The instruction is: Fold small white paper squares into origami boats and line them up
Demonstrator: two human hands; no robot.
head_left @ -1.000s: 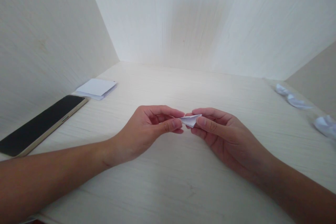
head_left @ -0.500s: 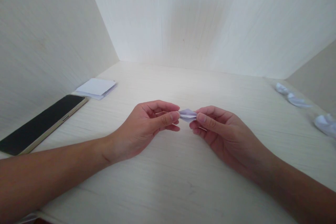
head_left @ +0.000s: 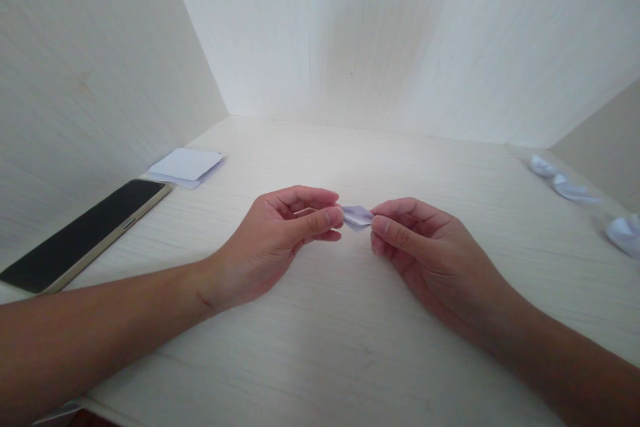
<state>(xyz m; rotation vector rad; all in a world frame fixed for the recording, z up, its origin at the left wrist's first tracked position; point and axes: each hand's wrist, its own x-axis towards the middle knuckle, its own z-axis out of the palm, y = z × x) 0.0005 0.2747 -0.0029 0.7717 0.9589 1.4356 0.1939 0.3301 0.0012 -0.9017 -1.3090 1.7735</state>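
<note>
A small folded piece of white paper (head_left: pixel 357 215) is stretched between my two hands above the middle of the table. It has a pointed, diamond-like outline with a crease or opening along it. My left hand (head_left: pixel 287 233) pinches its left tip between thumb and fingers. On the other side, my right hand (head_left: pixel 425 243) grips the right tip with thumb and index finger, its other fingers curled below. Both ends of the paper are covered by my fingertips.
A dark-screened phone (head_left: pixel 90 233) lies at the left by the side wall. Beyond it rests a stack of white paper sheets (head_left: pixel 187 165). Several folded or crumpled white paper pieces (head_left: pixel 570 188) lie along the right wall. A pale back wall (head_left: pixel 350 33) closes off the far side of the table (head_left: pixel 340 347).
The paper has turned from a slanted triangular look to a flatter diamond shape. My left hand has shifted slightly up, and the fingertips of both hands now sit at the paper's two ends.
</note>
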